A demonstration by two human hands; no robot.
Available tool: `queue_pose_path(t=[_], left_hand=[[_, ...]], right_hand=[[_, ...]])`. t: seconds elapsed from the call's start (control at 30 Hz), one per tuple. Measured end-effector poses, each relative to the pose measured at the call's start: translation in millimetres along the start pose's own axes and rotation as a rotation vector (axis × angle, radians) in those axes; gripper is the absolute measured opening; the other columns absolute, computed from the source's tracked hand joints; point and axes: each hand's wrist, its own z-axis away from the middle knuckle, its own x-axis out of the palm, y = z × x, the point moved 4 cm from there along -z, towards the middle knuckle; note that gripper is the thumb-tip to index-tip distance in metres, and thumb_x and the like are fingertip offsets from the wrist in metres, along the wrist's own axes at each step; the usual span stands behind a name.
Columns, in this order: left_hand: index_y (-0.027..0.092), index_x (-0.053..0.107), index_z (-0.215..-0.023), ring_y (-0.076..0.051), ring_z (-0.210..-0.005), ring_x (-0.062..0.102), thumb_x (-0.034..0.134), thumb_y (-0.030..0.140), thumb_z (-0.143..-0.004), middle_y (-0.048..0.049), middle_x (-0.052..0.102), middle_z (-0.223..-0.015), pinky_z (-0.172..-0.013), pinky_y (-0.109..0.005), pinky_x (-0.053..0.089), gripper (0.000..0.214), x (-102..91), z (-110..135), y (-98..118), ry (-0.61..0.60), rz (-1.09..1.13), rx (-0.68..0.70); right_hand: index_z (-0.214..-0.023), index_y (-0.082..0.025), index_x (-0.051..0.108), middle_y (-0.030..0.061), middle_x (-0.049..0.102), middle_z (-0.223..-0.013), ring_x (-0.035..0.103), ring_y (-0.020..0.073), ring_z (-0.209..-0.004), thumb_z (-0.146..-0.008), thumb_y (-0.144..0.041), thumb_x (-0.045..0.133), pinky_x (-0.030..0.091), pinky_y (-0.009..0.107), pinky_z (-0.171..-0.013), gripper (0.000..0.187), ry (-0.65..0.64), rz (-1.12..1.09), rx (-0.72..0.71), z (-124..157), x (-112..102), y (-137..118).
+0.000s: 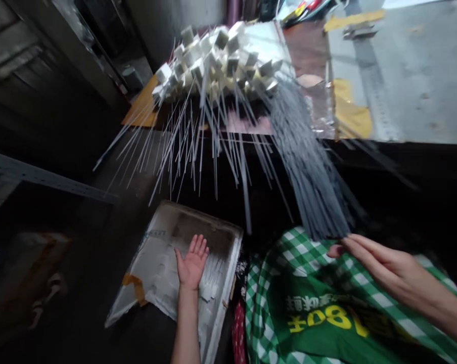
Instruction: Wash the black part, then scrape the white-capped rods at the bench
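The right hand (380, 268), fingers open, touches the lower ends of a bundle of thin grey rods (308, 167) hanging off the worktop (403, 91). The left hand (191, 263) lies open and flat in a cardboard box (152, 263) below. The rods look light and springy, likely to slip apart, so it seems best to grip them together near the middle.

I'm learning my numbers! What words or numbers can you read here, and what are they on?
"180", upside down in yellow, on the green checked apron; a partly cut-off yellow character sits beside it.
White characters above them on the apron: too blurred to read.
Blue print on the flat cardboard: too small to read.
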Motion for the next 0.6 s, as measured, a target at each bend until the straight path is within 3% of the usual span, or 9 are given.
queue_pose_path(t=[0.1, 0.17, 0.3, 0.37, 0.43, 0.47, 0.5, 0.53, 0.6], left_hand=[[0.018, 0.025, -0.155, -0.026, -0.147, 0.025, 0.017, 0.076, -0.088, -0.0111, 0.024, -0.162, -0.116, -0.042, 0.029, 0.090, 40.6, 15, 24, -0.071, 0.309, 0.018], [0.018, 0.032, -0.153, -0.026, -0.148, 0.023, 0.022, 0.075, -0.089, -0.0112, 0.028, -0.160, -0.117, -0.044, 0.027, 0.086, 66.0, 26, 35, -0.107, 0.438, 0.014], [0.020, 0.056, -0.138, -0.028, -0.145, 0.032, 0.035, 0.071, -0.089, -0.0098, 0.040, -0.155, -0.114, -0.044, 0.034, 0.074, 116.4, 45, 45, -0.212, 0.508, 0.013], [0.022, 0.065, -0.128, -0.025, -0.135, 0.047, 0.050, 0.048, -0.093, -0.0082, 0.051, -0.148, -0.106, -0.036, 0.044, 0.045, 141.6, 48, 41, -0.236, 0.450, 0.024], [0.026, 0.073, -0.113, -0.018, -0.111, 0.067, 0.064, 0.020, -0.087, -0.0054, 0.073, -0.119, -0.097, -0.027, 0.050, 0.028, 165.6, 48, 32, -0.175, 0.340, 0.030], [0.024, 0.076, -0.101, -0.017, -0.089, 0.074, 0.071, 0.019, -0.081, -0.0047, 0.079, -0.092, -0.090, -0.026, 0.053, 0.020, 178.4, 48, 27, -0.152, 0.273, 0.034], [0.021, 0.077, -0.088, -0.016, -0.066, 0.073, 0.077, 0.024, -0.077, -0.0021, 0.074, -0.064, -0.081, -0.026, 0.056, 0.012, 191.2, 49, 23, -0.136, 0.202, 0.045], [0.019, 0.075, -0.076, -0.015, -0.047, 0.066, 0.082, 0.034, -0.072, 0.0013, 0.062, -0.043, -0.071, -0.027, 0.057, 0.018, 203.8, 52, 20, -0.129, 0.128, 0.056], [0.018, 0.067, -0.056, -0.013, -0.031, 0.051, 0.084, 0.055, -0.060, 0.0039, 0.045, -0.029, -0.059, -0.030, 0.056, 0.041, 225.9, 61, 16, -0.125, -0.017, 0.065]], right_hand=[[-0.110, -0.032, 0.072, 0.0075, 0.077, -0.086, 0.074, 0.0270, -0.080, -0.079, -0.068, 0.060, 0.060, 0.035, -0.074, 0.049, -0.034, -0.079, -0.006, 9, 5, 0], [-0.109, -0.028, 0.069, 0.0072, 0.075, -0.089, 0.072, 0.0252, -0.085, -0.084, -0.064, 0.055, 0.056, 0.033, -0.079, 0.046, -0.023, -0.115, 0.031, 15, 4, -2], [-0.078, -0.021, 0.063, 0.0052, 0.067, -0.073, 0.064, 0.0208, -0.075, -0.093, -0.063, 0.039, 0.048, 0.031, -0.076, 0.051, -0.055, -0.156, 0.028, 26, -9, -16], [-0.071, -0.021, 0.056, 0.0038, 0.064, -0.068, 0.061, 0.0195, -0.071, -0.096, -0.061, 0.032, 0.047, 0.031, -0.075, 0.053, -0.078, -0.194, -0.018, 30, -20, -25], [-0.079, -0.021, 0.057, 0.0028, 0.065, -0.070, 0.061, 0.0191, -0.073, -0.098, -0.057, 0.027, 0.047, 0.032, -0.077, 0.051, -0.073, -0.256, -0.047, 32, -33, -32], [-0.088, -0.020, 0.059, 0.0026, 0.066, -0.074, 0.062, 0.0190, -0.075, -0.099, -0.055, 0.027, 0.047, 0.032, -0.079, 0.048, -0.061, -0.289, -0.056, 32, -40, -36], [-0.099, -0.020, 0.059, 0.0024, 0.067, -0.077, 0.063, 0.0187, -0.078, -0.100, -0.054, 0.028, 0.047, 0.032, -0.080, 0.046, -0.044, -0.319, -0.069, 32, -47, -40], [-0.107, -0.020, 0.058, 0.0021, 0.068, -0.080, 0.063, 0.0183, -0.080, -0.100, -0.053, 0.030, 0.047, 0.031, -0.081, 0.044, -0.029, -0.339, -0.083, 31, -53, -46], [-0.109, -0.021, 0.059, 0.0013, 0.067, -0.081, 0.062, 0.0168, -0.077, -0.099, -0.052, 0.035, 0.047, 0.029, -0.076, 0.041, -0.019, -0.359, -0.109, 25, -63, -62]])
